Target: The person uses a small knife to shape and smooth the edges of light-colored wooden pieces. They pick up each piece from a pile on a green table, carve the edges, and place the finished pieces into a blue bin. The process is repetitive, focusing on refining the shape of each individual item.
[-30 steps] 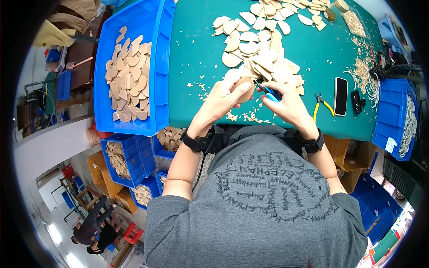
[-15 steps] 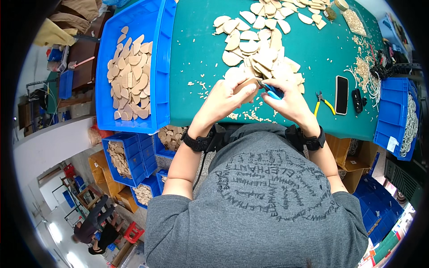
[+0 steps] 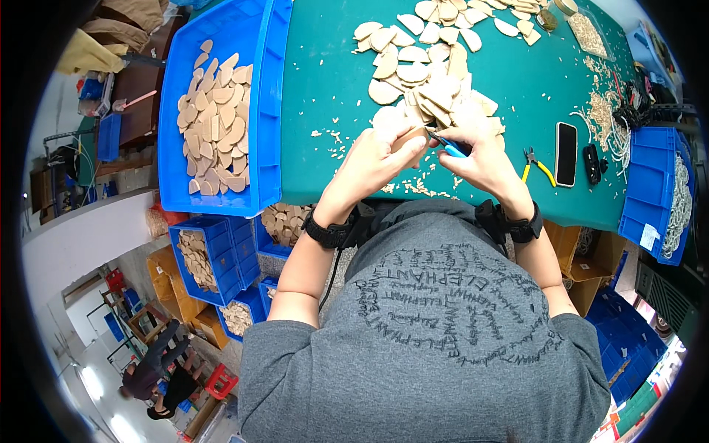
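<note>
My left hand [image 3: 377, 159] is closed around a half-round wooden piece [image 3: 416, 138], with thumb and fingers pinching it; most of it is hidden. In my right hand [image 3: 484, 162] is a pair of blue-handled pliers [image 3: 451, 148], its dark jaws at the edge of that piece. Both hands meet over the near part of the table, just in front of a heap of pale half-round wooden pieces [image 3: 436, 96]. Small wood scraps [image 3: 421, 186] lie scattered below my hands.
A green table [image 3: 325, 96] bears everything. At left stands a blue bin [image 3: 267, 133] of wooden pieces. On the right lie yellow-handled cutters [image 3: 538, 167], a phone [image 3: 566, 155] and a black device [image 3: 591, 165]. A blue crate [image 3: 644, 199] holds cords. Two people are far off at lower left.
The pliers have turned a little in my right hand, showing more of their handle and jaws. My left hand still grips the wooden piece. The whole view has shifted slightly.
</note>
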